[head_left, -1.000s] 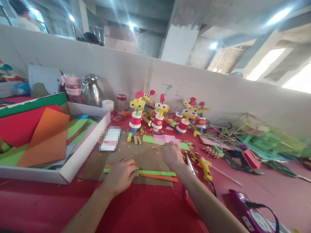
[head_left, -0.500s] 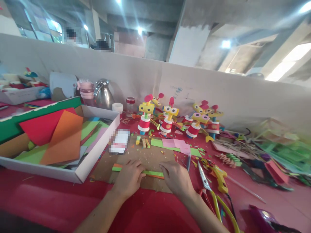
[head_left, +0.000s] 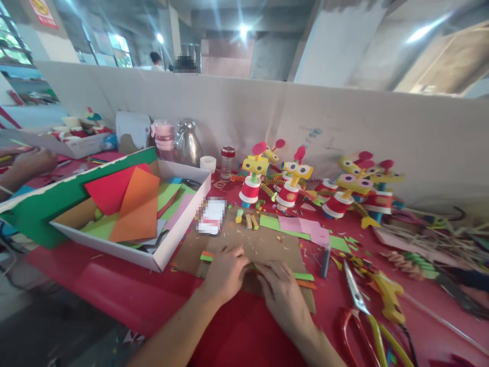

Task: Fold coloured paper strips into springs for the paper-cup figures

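Two paper strips, a green strip [head_left: 304, 277] and an orange strip [head_left: 305, 284], lie across a brown cardboard sheet [head_left: 263, 239]. My left hand [head_left: 228, 270] has its fingers bent and pressed together on the strips near the middle. Right beside it, my right hand [head_left: 280, 288] pinches the strips too, its fingertips almost touching the left ones. The strips' ends stick out on both sides, while the part under my fingers is hidden. Small folded paper springs [head_left: 251, 221] stand behind my hands, and pink paper pieces [head_left: 300, 225] lie on a green strip.
A white box [head_left: 183, 224] of coloured paper is on the left. Paper-cup figures [head_left: 250, 188] stand along the back. To the right lie scissors [head_left: 357, 290], a yellow glue gun [head_left: 387, 293] and a pile of scraps. Another person's hand [head_left: 36, 163] shows at far left.
My right hand has moved in along the strips to meet my left, so their right ends now show beyond it. The camera view has turned left.
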### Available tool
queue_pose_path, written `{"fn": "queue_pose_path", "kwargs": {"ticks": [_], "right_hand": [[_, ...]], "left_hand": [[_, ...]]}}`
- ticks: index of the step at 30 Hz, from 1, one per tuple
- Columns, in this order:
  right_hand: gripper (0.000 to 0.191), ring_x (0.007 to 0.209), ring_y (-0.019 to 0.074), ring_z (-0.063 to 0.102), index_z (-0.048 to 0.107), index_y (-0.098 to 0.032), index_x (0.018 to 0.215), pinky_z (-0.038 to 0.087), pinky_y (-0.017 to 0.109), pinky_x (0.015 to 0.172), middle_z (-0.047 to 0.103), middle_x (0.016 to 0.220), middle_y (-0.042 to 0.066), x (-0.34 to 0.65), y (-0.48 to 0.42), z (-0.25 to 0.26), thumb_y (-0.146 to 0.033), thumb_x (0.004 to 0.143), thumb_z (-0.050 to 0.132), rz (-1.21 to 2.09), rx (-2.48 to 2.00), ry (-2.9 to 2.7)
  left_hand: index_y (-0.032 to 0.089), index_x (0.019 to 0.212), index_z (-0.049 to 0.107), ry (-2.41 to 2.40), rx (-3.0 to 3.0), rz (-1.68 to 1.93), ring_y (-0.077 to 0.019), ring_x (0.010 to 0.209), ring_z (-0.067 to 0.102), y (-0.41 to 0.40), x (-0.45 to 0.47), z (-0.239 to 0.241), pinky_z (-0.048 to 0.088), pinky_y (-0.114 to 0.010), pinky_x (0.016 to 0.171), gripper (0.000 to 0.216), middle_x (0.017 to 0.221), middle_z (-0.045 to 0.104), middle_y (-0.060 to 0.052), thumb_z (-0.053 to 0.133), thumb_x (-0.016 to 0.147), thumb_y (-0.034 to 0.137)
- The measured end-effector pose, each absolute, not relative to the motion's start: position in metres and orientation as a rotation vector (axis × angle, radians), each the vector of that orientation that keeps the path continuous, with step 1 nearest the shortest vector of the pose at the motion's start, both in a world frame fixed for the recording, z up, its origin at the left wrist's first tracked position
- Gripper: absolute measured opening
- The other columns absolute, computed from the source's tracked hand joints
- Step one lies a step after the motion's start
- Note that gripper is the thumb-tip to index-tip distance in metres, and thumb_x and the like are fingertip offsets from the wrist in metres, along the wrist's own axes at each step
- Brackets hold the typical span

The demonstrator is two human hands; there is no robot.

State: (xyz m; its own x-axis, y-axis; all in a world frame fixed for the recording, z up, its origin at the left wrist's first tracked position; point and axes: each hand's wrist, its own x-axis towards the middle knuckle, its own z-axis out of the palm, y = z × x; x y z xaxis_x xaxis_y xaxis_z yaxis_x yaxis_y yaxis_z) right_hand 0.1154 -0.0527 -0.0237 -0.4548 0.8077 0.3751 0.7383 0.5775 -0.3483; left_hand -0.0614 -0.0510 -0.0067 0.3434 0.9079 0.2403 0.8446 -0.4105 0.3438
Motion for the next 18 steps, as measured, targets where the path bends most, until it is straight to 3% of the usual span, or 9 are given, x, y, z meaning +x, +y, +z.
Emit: {"fn": "queue_pose_path", "kwargs": {"ticks": [9, 14, 18], "right_hand": [[0.026, 0.084, 0.0232, 0.056, 0.064, -0.020, 0.094, 0.045, 0.036, 0.076, 0.064, 0.089, 0.007, 0.119, -0.049, -0.027, -0.005, 0.087, 0.044, 0.150, -1.261, -2.335], [0.022, 0.082, 0.0229, 0.056, 0.061, -0.018, 0.090, 0.040, 0.035, 0.074, 0.066, 0.086, 0.008, 0.134, -0.043, -0.019, -0.007, 0.088, 0.043, 0.039, -1.283, -2.274], [0.023, 0.088, 0.0247, 0.056, 0.062, -0.020, 0.094, 0.036, 0.039, 0.081, 0.068, 0.087, 0.006, 0.148, -0.039, -0.009, -0.006, 0.085, 0.046, -0.128, -1.261, -2.299]], "left_hand": [[0.019, 0.084, 0.060, 1.578, 2.495, 0.604, -0.0191, 0.086, 0.056, -0.051, -0.061, -0.009, 0.041, -0.034, 0.080, 0.018, 0.089, 0.062, -0.003, 0.047, 0.085, 0.007], [0.019, 0.094, 0.062, 1.634, 2.505, 0.722, -0.0214, 0.091, 0.056, -0.052, -0.060, -0.003, 0.042, -0.035, 0.081, 0.016, 0.091, 0.065, -0.004, 0.048, 0.088, 0.013], [0.019, 0.094, 0.065, 1.644, 2.513, 0.637, -0.0214, 0.086, 0.059, -0.052, -0.061, -0.002, 0.043, -0.035, 0.077, 0.025, 0.087, 0.068, -0.005, 0.043, 0.089, 0.010]]}}
